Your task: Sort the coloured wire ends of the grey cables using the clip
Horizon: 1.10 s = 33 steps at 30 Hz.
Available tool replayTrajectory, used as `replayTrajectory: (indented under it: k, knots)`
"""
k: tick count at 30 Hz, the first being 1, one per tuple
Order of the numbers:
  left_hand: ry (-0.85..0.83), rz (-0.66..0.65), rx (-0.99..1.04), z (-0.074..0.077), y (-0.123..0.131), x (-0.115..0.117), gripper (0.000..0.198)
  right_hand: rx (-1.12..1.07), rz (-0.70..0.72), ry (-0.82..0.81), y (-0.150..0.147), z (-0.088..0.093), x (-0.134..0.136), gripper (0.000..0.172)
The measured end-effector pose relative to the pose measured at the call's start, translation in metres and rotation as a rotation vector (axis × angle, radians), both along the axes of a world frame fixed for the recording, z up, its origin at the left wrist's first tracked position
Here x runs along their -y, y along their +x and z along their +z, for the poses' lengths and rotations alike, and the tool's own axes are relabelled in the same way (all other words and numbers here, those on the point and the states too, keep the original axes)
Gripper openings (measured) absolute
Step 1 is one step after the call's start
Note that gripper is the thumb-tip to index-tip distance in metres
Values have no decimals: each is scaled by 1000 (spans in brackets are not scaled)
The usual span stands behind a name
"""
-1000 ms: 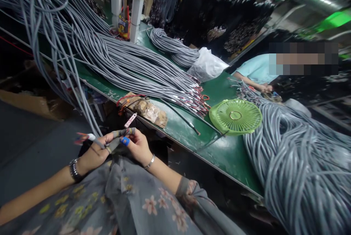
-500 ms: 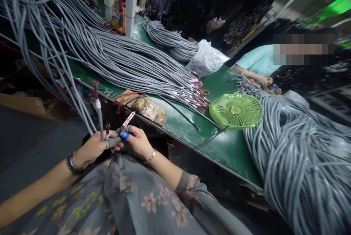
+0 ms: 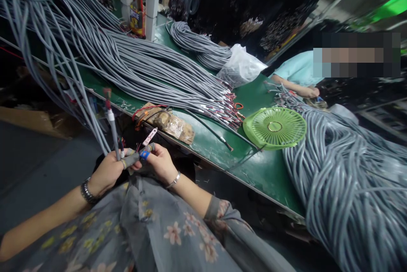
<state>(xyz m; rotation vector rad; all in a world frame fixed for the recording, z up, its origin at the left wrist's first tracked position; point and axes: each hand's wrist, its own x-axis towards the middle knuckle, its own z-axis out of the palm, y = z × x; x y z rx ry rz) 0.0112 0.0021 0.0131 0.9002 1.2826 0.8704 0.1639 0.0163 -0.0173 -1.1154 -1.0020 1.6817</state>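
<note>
My left hand (image 3: 111, 167) is closed around several grey cables (image 3: 92, 126), which hang down from the pile at the upper left. One cable end (image 3: 110, 115) stands up out of this hand, with a white band and reddish wires at its tip. Close beside it, my right hand (image 3: 159, 161) pinches at the thin wire ends between the two hands. A blue wrap covers its thumb, and grey finger covers show on fingers of both hands. A small pale strip with marks (image 3: 150, 136) sticks up from the right fingers; what it belongs to is hidden.
Grey cables (image 3: 152, 68) with stripped ends lie along the green table (image 3: 254, 174). A taped wooden block (image 3: 171, 126) sits at the near edge. Further right are a green fan (image 3: 275, 127), a white plastic bag (image 3: 240, 66) and a large cable heap (image 3: 343, 179). A co-worker (image 3: 295, 70) sits across.
My hands stay together, with the fingers shifting slightly at the wire ends. The upright cable end has tilted a little to the left. The co-worker's hand has moved slightly.
</note>
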Motion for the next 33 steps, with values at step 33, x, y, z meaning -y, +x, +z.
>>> replayTrajectory:
  k: [33]
  knots:
    - [154, -185, -107, -5, -6, 4, 31, -148, 210, -183, 13, -9, -6, 51]
